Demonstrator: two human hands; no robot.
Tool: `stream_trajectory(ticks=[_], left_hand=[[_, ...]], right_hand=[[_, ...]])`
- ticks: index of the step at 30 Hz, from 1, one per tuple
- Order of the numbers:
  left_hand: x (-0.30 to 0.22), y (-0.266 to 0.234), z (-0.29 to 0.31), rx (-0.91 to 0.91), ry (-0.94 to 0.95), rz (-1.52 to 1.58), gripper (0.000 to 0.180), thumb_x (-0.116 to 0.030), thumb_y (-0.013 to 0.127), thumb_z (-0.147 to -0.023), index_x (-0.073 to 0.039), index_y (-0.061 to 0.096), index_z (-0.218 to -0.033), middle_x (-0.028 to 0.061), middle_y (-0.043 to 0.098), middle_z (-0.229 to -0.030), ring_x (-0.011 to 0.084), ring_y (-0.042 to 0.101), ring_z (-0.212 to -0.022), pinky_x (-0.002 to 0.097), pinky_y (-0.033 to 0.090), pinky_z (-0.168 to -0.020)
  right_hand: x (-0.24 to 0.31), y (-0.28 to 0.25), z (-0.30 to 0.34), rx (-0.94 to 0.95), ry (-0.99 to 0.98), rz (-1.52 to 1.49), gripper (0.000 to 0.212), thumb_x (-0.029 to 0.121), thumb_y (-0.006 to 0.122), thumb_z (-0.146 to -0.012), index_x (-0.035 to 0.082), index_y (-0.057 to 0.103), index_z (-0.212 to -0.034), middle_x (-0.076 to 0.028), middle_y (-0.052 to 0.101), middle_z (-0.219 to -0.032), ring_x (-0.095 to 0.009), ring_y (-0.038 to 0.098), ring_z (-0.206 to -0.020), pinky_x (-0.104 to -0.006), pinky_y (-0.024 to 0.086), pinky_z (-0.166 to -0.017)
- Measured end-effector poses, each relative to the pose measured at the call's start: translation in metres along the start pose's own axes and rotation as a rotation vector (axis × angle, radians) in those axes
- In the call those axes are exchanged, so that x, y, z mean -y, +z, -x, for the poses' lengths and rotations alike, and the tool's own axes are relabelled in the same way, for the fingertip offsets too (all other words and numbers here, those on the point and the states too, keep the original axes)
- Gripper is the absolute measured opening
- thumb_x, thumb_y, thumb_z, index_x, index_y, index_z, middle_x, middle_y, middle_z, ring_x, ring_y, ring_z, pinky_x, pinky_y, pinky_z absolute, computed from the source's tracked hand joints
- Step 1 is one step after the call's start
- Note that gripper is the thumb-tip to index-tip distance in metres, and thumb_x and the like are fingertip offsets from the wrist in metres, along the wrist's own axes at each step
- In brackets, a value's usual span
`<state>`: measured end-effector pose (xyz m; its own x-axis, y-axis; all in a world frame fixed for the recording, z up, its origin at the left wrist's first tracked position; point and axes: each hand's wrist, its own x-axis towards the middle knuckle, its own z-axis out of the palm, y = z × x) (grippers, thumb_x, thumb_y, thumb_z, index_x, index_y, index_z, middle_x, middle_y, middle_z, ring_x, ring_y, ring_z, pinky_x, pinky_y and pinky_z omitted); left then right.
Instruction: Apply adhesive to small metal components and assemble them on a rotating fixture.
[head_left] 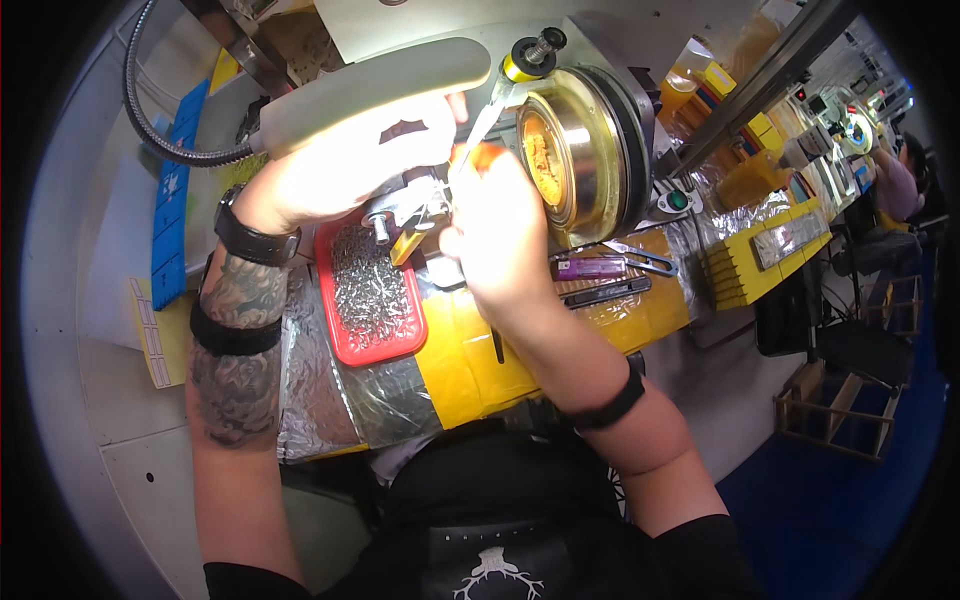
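Observation:
Both hands meet under a bright lamp that washes out their detail. My left hand reaches in beneath the lamp head, its fingers bent and closed beside a small metal fixture. Facing it, my right hand has its thumb and fingers pinched together near a pale pointed strip. What either hand grips is too small and overexposed to make out. Just below the fixture, a red tray holds a heap of small shiny metal parts. A round clear-walled drum with an orange inside stands right of my right hand.
The long lamp head hangs low over my hands on a flexible metal neck. A purple lighter and a black-handled tool lie right of my forearm. Yellow bins stand farther right; a blue rack is left.

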<state>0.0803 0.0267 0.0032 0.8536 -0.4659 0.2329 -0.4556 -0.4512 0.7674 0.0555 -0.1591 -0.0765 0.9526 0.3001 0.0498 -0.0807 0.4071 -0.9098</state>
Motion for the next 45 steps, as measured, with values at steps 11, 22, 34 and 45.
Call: stream_trajectory(ticks=[11, 22, 34, 45], left_hand=[[-0.058, 0.061, 0.061, -0.354, 0.074, -0.468, 0.009, -0.009, 0.072, -0.091, -0.002, 0.066, -0.093, 0.0206, 0.067, -0.120, 0.0340, 0.060, -0.119, 0.0433, 0.047, -0.105], [-0.030, 0.095, 0.093, -0.389, 0.123, -0.295, 0.012, -0.003, 0.078, -0.087, -0.003, 0.067, -0.093, 0.0130, 0.070, -0.093, 0.0319, 0.069, -0.081, 0.0397, 0.056, -0.073], [-0.021, 0.097, 0.099, -0.300, 0.037, -0.319, 0.011, 0.002, 0.075, -0.084, -0.002, 0.066, -0.088, 0.0135, 0.067, -0.078, 0.0350, 0.063, -0.070, 0.0411, 0.052, -0.066], [-0.043, 0.065, 0.110, -0.200, 0.028, -0.397, 0.011, -0.005, 0.075, -0.087, -0.005, 0.065, -0.092, 0.0131, 0.066, -0.080, 0.0369, 0.063, -0.073, 0.0449, 0.051, -0.067]], right_hand=[[0.036, -0.078, 0.081, 0.530, -0.474, 1.135, 0.020, 0.003, 0.065, -0.091, 0.004, 0.070, -0.110, -0.014, 0.058, -0.115, -0.030, 0.061, -0.099, -0.0374, 0.052, -0.088], [0.017, -0.084, 0.063, 0.270, -0.687, 0.974, 0.041, -0.012, 0.062, -0.076, -0.001, 0.069, -0.115, -0.020, 0.069, -0.118, -0.037, 0.070, -0.107, -0.0429, 0.058, -0.093], [0.008, -0.057, 0.054, 0.090, -0.767, 1.039, 0.038, -0.007, 0.070, -0.079, 0.000, 0.071, -0.116, -0.019, 0.072, -0.110, -0.037, 0.073, -0.097, -0.0401, 0.060, -0.084], [0.011, -0.060, 0.050, 0.218, -0.776, 1.087, 0.041, -0.006, 0.066, -0.076, 0.002, 0.071, -0.117, -0.018, 0.070, -0.115, -0.036, 0.071, -0.101, -0.0403, 0.060, -0.085]])
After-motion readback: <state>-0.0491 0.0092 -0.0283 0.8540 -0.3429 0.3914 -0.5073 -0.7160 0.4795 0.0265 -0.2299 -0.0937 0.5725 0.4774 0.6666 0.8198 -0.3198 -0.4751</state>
